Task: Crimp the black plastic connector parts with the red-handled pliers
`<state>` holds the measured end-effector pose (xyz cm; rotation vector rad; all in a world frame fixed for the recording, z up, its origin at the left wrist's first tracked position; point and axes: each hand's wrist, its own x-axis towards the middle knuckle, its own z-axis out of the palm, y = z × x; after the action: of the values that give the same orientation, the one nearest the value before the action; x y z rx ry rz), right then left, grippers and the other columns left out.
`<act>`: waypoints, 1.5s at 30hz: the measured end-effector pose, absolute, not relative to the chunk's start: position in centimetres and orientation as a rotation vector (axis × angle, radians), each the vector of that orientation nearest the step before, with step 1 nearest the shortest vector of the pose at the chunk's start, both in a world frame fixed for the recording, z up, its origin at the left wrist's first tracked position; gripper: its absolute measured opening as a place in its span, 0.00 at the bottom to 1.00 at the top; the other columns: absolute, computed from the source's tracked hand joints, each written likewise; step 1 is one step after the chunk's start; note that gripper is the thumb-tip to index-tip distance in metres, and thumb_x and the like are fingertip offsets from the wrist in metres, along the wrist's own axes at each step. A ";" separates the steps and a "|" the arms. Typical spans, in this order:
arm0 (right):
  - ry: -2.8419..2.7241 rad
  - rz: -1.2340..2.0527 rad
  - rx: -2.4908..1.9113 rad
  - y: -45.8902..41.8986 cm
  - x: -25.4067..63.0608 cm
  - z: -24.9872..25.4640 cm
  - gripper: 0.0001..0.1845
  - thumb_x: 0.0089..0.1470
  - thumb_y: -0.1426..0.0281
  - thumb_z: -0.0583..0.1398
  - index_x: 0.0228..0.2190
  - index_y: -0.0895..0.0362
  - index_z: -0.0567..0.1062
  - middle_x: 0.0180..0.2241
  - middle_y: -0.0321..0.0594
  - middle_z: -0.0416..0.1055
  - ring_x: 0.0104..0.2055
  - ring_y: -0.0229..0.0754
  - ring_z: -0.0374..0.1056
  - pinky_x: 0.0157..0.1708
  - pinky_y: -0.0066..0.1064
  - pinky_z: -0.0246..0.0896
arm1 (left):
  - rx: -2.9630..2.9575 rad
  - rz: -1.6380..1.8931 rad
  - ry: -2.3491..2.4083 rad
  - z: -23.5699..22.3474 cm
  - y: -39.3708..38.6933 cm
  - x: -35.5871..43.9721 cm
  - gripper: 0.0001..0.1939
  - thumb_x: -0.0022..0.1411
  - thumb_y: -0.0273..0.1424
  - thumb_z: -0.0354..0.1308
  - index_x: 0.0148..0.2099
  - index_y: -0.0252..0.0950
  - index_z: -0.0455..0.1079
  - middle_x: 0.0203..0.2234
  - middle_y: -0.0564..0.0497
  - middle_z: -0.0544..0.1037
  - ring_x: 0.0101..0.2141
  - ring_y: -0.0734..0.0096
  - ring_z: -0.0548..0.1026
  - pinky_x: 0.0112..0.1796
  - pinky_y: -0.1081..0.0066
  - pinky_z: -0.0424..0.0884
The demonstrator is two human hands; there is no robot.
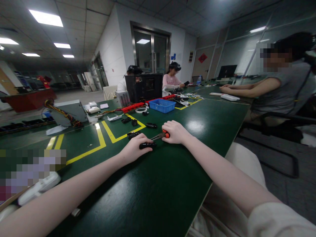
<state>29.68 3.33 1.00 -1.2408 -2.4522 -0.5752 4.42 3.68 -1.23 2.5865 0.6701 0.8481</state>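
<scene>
So I'm at the green table near its right edge, left hand closed on a black part, right hand clamped round orange-handled pliers whose tips seem to touch it, blue tray beyond, glass doors at the back.

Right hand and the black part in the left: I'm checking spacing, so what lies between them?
The metal nose of the pliers spans the stretch from the right hand toward the black part, in the head view.
</scene>
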 end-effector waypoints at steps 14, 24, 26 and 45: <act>-2.505 -0.544 -1.262 3.4 29.5 0.8 0.11 0.46 0.62 0.60 0.26 0.56 0.67 0.30 0.42 0.68 0.34 0.43 0.60 0.35 0.32 0.47 | 2.539 0.857 0.676 -1.5 4.2 4.3 0.10 0.58 0.31 0.63 0.44 0.36 0.74 0.38 0.48 0.73 0.40 0.66 0.73 0.44 0.65 0.70; -2.514 -0.525 -1.291 3.4 29.5 0.8 0.11 0.46 0.62 0.60 0.26 0.56 0.67 0.30 0.41 0.68 0.33 0.42 0.61 0.34 0.32 0.48 | 2.560 0.868 0.700 -1.5 4.2 4.3 0.10 0.57 0.31 0.64 0.43 0.36 0.74 0.39 0.48 0.71 0.41 0.65 0.72 0.46 0.63 0.69; -2.515 -0.539 -1.280 3.4 29.5 0.8 0.11 0.46 0.62 0.60 0.26 0.56 0.67 0.30 0.41 0.68 0.34 0.42 0.61 0.35 0.32 0.48 | 2.558 0.872 0.700 -1.5 4.2 4.3 0.11 0.57 0.31 0.64 0.43 0.36 0.74 0.39 0.48 0.71 0.41 0.65 0.72 0.46 0.63 0.69; -2.524 -0.499 -1.281 3.5 29.5 0.8 0.11 0.46 0.61 0.59 0.26 0.56 0.67 0.30 0.41 0.68 0.34 0.43 0.61 0.35 0.32 0.49 | 2.539 0.875 0.693 -1.4 4.1 4.3 0.10 0.57 0.31 0.63 0.42 0.36 0.73 0.39 0.47 0.71 0.42 0.64 0.72 0.47 0.61 0.69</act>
<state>29.53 3.48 0.78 -1.2808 -2.5243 -0.4985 4.31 4.05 -1.45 2.5388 0.6927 0.8750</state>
